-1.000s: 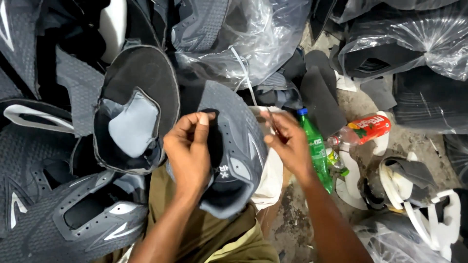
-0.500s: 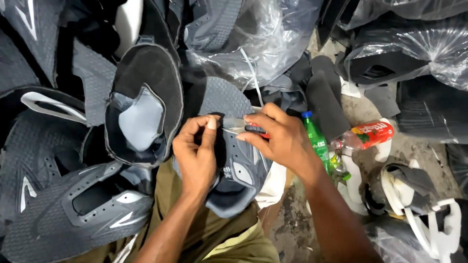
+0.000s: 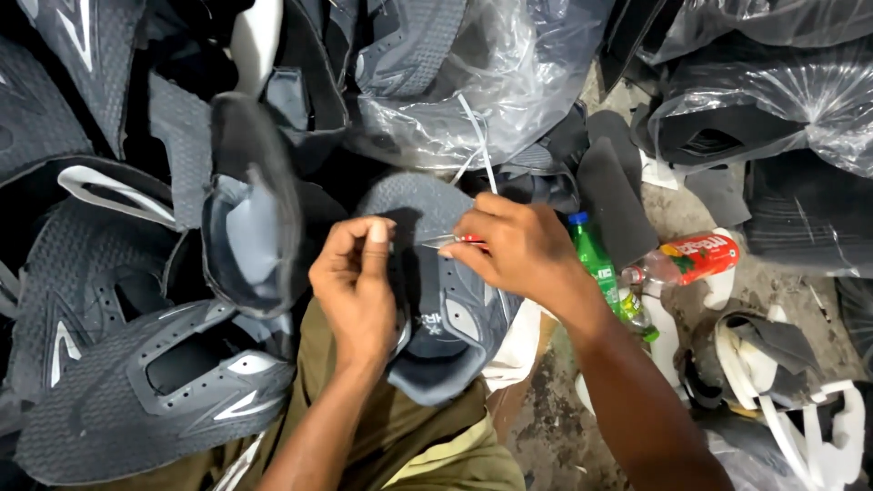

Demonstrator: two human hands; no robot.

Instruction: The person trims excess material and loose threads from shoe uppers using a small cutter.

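Gripping grey shoe upper point(image 3: 436, 300): left hand point(image 3: 359, 286) pinches edge, right hand point(image 3: 518, 250) clamps red-handled tool point(image 3: 459, 241); green bottle point(image 3: 596, 264) beside.

**Plastic bags and labelled bottles around the work spot**

A clear plastic bag point(image 3: 473, 82) of dark shoe parts lies far, centre. More clear bags point(image 3: 773, 100) of dark pieces sit far right. Right of centre, a green bottle point(image 3: 596, 264) with a blue cap stands beside a clear bottle point(image 3: 682, 264) lying on its side, wrapped in a red label point(image 3: 705, 257) with white marks.
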